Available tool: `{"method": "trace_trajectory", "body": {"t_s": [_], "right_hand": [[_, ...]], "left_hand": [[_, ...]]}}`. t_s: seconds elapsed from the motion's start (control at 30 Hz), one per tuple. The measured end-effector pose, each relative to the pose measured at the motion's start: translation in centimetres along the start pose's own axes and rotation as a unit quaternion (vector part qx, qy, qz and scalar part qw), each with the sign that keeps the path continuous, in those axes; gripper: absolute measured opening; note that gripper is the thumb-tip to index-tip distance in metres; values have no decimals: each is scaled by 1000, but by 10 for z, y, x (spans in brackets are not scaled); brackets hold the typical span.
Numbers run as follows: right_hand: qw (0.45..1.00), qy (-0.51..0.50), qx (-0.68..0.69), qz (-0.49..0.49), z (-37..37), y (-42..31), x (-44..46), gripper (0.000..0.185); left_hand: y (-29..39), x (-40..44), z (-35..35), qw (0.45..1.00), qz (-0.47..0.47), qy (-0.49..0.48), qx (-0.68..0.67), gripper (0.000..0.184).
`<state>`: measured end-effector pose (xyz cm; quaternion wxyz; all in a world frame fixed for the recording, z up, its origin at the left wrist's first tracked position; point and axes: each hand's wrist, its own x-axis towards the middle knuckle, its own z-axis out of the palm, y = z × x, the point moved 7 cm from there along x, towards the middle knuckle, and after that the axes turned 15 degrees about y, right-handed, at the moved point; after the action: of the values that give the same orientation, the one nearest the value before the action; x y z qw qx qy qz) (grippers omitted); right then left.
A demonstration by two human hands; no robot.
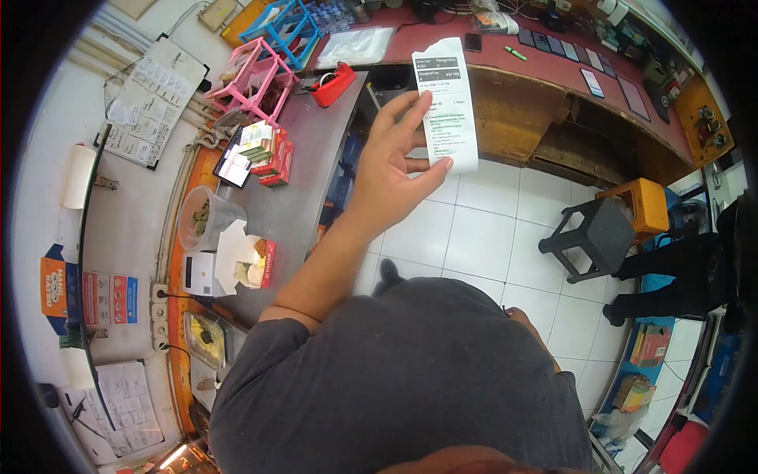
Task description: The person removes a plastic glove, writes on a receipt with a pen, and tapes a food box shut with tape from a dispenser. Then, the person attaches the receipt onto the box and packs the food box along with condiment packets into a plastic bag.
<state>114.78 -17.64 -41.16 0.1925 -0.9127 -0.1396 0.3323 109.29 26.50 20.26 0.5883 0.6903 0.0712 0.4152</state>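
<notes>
Pinching a long paper receipt (454,118) at one o'clock in the view, the left hand (395,170) reaches up toward twelve. Its thumb lies across the front near the bottom edge, the index fingertip laps the left edge, and the other fingers bend partly out of sight behind. Gripped only along its margins, the slip leaves most of its print uncovered and facing the head, an angle that suits reading. The right hand (519,317), at four o'clock, is largely hidden by the dark shirt (410,371); I cannot tell whether its fingers are spread or closed.

At nine o'clock an opened food box (230,254) stands on the metal counter (309,162), flap up, probably for access, near a clear tub (227,215). Between eleven and twelve, a red tape dispenser (335,85) sits by the counter's far end, presumably for easy reach. Between one and two, phones (591,83) lie face-up on the red desk (513,73), apparently spread for visibility.
</notes>
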Motion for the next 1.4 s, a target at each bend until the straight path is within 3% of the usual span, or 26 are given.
{"method": "trace_trajectory", "body": {"t_s": [0.2, 0.3, 0.33, 0.37, 0.43, 0.5, 0.53, 0.63, 0.7, 0.83, 0.9, 1.0, 1.07, 1.13, 1.17, 1.2, 1.23, 1.27, 1.3, 1.37, 1.4], "right_hand": [[998, -34, -43, -40, 7, 0, 8, 32], [965, -21, -89, -244, 78, 62, 54, 31], [966, -64, -104, -227, 63, 53, 61, 32], [969, -86, -108, -207, 50, 40, 63, 32], [971, -110, -119, -174, 22, 5, 78, 32], [974, -120, -120, -149, -6, -44, 92, 33], [974, -124, -120, -144, -15, -69, 101, 33], [972, -132, -129, -145, -32, -139, 126, 34], [968, -139, -139, -155, -37, -181, 145, 34], [955, -161, -171, -181, -36, -268, 180, 35], [947, -169, -192, -194, -34, -308, 195, 36], [939, -175, -211, -209, -23, -373, 221, 37], [934, -169, -219, -225, -19, -427, 237, 38], [928, -156, -224, -255, -8, -492, 251, 39], [853, -170, -282, -406, 20, -508, 285, 47], [920, -136, -223, -292, 20, -546, 286, 50], [879, -128, -236, -393, 44, -572, 308, 48], [913, -121, -206, -331, 29, -638, 276, 49], [899, -95, -105, -415, 36, -679, 274, 47], [897, -146, -130, -397, 38, -776, 260, 47], [881, -145, -78, -444, 31, -827, 246, 45]], "left_hand": [[-28, -4, -15, 999, -46, 18, -17, 78], [-122, -20, -76, 990, -101, 67, 67, 81], [-176, -49, -149, 969, -110, 138, 171, 81], [-233, -76, -208, 941, -123, 177, 260, 80], [-282, -140, -319, 865, -113, 291, 392, 78], [-294, -204, -422, 680, -66, 317, 657, 76], [-277, -228, -463, 667, -109, 339, 654, 74], [-263, -322, -575, 635, -192, 529, 529, 67], [-225, -340, -589, 549, -308, 614, 476, 66], [-256, -378, -672, 528, -344, 640, 440, 68], [-288, -368, -699, 623, -238, 501, 551, 64], [-252, -328, -672, 649, -252, 551, 460, 57], [-274, -351, -687, 652, -288, 537, 452, 51], [-257, -341, -675, 596, -294, 443, 601, 51], [-265, -344, -680, 548, -379, 348, 659, 53], [-253, -339, -674, 536, -351, 401, 654, 55], [-251, -339, -676, 529, -403, 407, 626, 55], [-252, -341, -680, 517, -456, 412, 596, 55], [-251, -335, -682, 518, -454, 405, 601, 55], [-246, -320, -682, 524, -391, 442, 614, 51], [-246, -310, -677, 524, -391, 439, 616, 51]]}}
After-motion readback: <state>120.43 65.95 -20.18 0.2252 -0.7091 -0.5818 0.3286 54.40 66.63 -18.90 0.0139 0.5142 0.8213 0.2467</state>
